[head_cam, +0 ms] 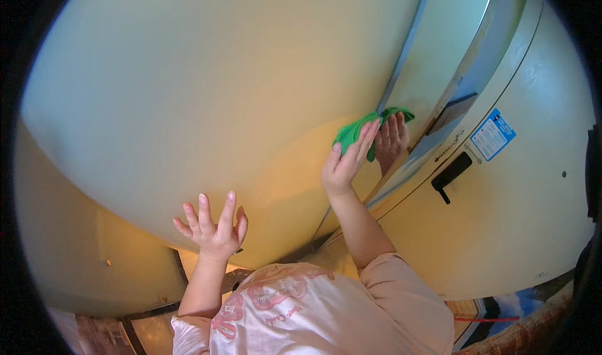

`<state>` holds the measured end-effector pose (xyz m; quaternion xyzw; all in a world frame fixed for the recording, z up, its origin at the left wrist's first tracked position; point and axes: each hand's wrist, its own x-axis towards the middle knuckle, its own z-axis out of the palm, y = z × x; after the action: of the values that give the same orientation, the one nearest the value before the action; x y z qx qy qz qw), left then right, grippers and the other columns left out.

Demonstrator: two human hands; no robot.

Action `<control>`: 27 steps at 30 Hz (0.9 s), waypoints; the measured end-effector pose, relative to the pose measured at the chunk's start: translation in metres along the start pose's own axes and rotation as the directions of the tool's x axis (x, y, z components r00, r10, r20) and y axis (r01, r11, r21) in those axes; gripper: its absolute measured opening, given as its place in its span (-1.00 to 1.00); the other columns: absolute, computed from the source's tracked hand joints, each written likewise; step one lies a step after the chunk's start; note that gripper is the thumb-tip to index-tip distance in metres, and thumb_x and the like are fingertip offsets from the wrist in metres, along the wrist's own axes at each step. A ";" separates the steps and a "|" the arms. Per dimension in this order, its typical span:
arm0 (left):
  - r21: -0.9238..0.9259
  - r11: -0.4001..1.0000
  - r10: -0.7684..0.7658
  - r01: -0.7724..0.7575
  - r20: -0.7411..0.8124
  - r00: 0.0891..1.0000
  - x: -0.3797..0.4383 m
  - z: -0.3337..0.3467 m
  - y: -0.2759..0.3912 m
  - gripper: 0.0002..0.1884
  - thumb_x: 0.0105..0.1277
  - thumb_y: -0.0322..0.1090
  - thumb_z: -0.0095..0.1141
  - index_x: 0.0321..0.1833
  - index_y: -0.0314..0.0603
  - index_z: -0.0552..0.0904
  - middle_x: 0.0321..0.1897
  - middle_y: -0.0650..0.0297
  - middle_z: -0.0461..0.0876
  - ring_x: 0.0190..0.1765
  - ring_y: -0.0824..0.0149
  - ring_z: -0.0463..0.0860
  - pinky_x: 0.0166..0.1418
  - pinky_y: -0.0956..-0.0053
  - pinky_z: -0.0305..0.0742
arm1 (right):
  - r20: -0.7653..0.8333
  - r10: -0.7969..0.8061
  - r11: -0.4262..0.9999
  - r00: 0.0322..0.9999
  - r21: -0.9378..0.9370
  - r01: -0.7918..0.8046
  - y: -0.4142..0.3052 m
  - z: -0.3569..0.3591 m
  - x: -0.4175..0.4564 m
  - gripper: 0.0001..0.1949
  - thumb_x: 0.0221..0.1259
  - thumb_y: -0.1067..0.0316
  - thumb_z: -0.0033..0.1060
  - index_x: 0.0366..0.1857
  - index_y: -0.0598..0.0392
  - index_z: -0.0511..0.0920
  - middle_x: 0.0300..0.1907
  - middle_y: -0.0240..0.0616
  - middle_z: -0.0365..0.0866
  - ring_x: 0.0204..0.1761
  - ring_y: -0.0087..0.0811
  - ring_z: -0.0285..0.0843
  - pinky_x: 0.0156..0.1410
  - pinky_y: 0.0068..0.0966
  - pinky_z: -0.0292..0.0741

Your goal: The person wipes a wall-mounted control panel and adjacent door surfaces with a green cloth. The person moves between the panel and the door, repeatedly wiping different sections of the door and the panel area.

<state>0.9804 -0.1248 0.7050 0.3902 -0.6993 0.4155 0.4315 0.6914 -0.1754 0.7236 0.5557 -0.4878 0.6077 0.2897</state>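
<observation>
My right hand [349, 160] presses a green cloth [352, 133] against the edge of a large, smooth, pale panel [225, 91]. A mirror [428, 54] adjoins that edge and shows a reflection of the hand and the cloth. The fingers of my right hand lie over the cloth and point up towards the mirror. Lower and to the left, my left hand [211, 228] is raised in front of the panel with its fingers spread and nothing in it. Whether its fingertips touch the panel cannot be told.
On the right stands a pale door [508, 204] with a black lever handle [451, 171], a door chain [450, 145] and a blue and white notice [493, 135]. Wooden things and a red strip [487, 319] lie at the lower right. Another pale panel [99, 256] is at the lower left.
</observation>
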 end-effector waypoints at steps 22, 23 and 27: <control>-0.029 0.999 -0.028 0.028 0.000 1.000 -0.002 0.001 -0.002 -0.59 0.14 -0.13 0.20 0.10 0.23 0.70 0.49 -0.02 0.20 0.59 -0.12 -0.03 0.59 -0.12 -0.42 | -0.016 -0.050 0.997 0.999 0.054 0.051 -0.048 0.002 0.062 -0.32 0.31 0.15 -0.02 0.43 0.36 0.13 0.47 0.34 -0.01 0.52 0.30 -0.12 0.53 0.15 -0.15; -0.030 0.999 -0.030 0.030 0.000 1.000 0.000 0.000 -0.002 -0.59 0.14 -0.13 0.20 0.10 0.23 0.70 0.49 -0.02 0.20 0.59 -0.12 -0.03 0.58 -0.12 -0.42 | 0.016 -0.096 0.994 0.995 0.058 0.095 -0.058 0.004 0.058 -0.33 0.30 0.15 -0.01 0.43 0.30 0.17 0.47 0.30 0.02 0.53 0.26 -0.12 0.54 0.13 -0.17; -0.045 0.998 -0.038 0.039 0.038 0.999 0.004 -0.004 0.001 -0.57 0.12 -0.15 0.21 0.12 0.22 0.69 0.49 -0.05 0.18 0.59 -0.16 -0.06 0.57 -0.16 -0.47 | 0.201 -0.372 0.928 0.906 0.074 0.364 -0.076 0.007 -0.009 -0.36 0.23 -0.02 0.01 0.44 -0.14 0.30 0.51 -0.12 0.14 0.58 -0.12 -0.08 0.59 0.01 -0.22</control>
<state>0.9790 -0.1219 0.7096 0.4012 -0.7089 0.3836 0.4352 0.7639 -0.1534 0.7346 0.7041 -0.3916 0.4881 0.3356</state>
